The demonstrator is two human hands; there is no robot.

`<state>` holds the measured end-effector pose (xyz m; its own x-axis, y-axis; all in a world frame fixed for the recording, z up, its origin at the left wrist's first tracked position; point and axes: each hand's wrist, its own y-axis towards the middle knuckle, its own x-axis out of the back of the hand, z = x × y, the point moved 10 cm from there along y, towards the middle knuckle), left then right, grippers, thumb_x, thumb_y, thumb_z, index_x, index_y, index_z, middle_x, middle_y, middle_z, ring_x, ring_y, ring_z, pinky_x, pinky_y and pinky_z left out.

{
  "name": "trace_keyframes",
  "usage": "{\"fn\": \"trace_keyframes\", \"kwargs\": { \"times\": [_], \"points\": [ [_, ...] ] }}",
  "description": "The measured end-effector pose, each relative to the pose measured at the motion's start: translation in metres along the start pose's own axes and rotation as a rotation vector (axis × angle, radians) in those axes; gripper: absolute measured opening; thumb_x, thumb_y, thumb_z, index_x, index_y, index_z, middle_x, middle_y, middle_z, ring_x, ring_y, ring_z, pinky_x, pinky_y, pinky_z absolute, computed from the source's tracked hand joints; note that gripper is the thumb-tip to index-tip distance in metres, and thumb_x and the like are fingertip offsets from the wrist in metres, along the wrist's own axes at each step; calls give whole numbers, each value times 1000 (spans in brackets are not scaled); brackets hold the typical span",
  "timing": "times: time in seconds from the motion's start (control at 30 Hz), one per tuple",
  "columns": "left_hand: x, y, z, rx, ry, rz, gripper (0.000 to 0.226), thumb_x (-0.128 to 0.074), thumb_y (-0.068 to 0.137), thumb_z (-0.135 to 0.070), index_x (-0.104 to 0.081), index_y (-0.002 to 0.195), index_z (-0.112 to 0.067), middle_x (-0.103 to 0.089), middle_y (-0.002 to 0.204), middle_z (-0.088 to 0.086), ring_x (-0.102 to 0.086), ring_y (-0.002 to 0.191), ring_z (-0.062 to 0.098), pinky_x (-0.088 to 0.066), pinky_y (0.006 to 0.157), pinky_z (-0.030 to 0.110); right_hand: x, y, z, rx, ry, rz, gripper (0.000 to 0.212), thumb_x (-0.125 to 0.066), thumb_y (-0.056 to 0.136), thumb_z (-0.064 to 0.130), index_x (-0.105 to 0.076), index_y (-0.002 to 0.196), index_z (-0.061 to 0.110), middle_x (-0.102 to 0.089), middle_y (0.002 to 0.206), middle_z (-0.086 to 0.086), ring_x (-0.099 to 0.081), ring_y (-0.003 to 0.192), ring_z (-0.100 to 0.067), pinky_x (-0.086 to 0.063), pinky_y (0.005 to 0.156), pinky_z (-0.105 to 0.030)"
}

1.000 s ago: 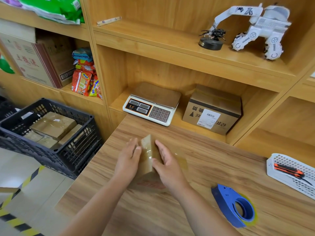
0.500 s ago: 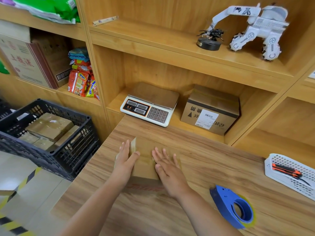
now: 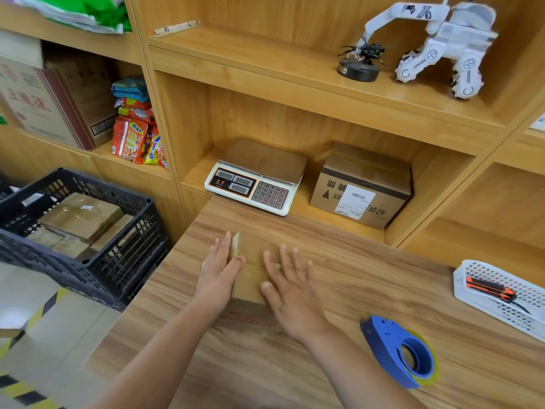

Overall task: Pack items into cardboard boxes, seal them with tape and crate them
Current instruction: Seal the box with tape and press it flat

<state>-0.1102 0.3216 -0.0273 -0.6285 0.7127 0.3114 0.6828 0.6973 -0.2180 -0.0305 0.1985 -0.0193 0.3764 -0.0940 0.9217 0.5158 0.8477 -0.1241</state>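
Table [image 3: 339, 290]: wooden top, runs from the shelving toward the person; all the work sits on it.
Crate [image 3: 126, 261]: black, off the table's left edge and lower down, already holding taped boxes; the left arm is on its side.
Box [image 3: 250, 270]: small cardboard one, lying on the table between the hands, ahead of both wrists; its long axis seems to run away from the person, toward the scale [image 3: 256, 184].
Dispenser [image 3: 398, 354]: blue tape gun, on the table at the near right, just beside the right forearm, well apart from the left arm.
Left hand [image 3: 219, 273]: open and flat, fingers together, laid against the box's left side, where a flap edge stands up just past the fingertips; it holds nothing.
Right hand [image 3: 290, 286]: open, fingers spread wide, palm down over the box's right part; blurred, so I cannot tell how firmly it presses.
Step, as I judge it: flattening the box top, or smoothing tape already on it.
Deciding relation: for more tape, the right hand is nearer; for crating, the box goes leftward, the left hand's way.
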Motion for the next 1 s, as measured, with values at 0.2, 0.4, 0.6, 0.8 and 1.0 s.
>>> {"fn": "trace_keyframes", "kwargs": {
  "times": [0.2,0.4,0.6,0.8,1.0],
  "points": [
    [3,1,5,11,-25,3,86,-35,66,-66,-16,146,-44,-9,159,-5,-2,145,11,-5,118,46,-13,-5,19,82,30,-16,67,14,75,77,13,138,56,31,152,8,40,135,-11,25,112,-38],
    [5,-2,5,16,-28,9,73,-36,77,-53,-14,147,-45,-8,159,-8,-5,145,12,-7,118,45,-23,-19,-43,-73,58,-28,68,19,72,80,5,136,61,26,154,8,38,136,-10,23,113,-36],
    [-1,-3,1,20,20,22,76,-36,76,-55,-14,147,-44,-9,158,-10,-5,145,14,-8,118,48,-24,-36,-88,-218,24,-24,80,30,61,81,12,136,57,25,152,11,37,137,-13,24,112,-35],
    [-2,-2,3,75,42,56,83,-38,79,-53,-7,152,-26,-10,159,-2,-10,145,20,-12,117,46,-27,-35,-103,-390,77,35,72,1,89,65,-5,152,32,-1,157,8,8,147,-18,3,120,-37],
    [9,1,13,172,46,129,55,-33,97,-30,-19,150,-25,-6,159,-3,-16,143,18,-17,115,40,-30,-33,-99,-742,916,-53,62,-19,100,51,-52,133,10,-52,135,-12,-47,125,-28,-35,95,-29]
  ]
}}
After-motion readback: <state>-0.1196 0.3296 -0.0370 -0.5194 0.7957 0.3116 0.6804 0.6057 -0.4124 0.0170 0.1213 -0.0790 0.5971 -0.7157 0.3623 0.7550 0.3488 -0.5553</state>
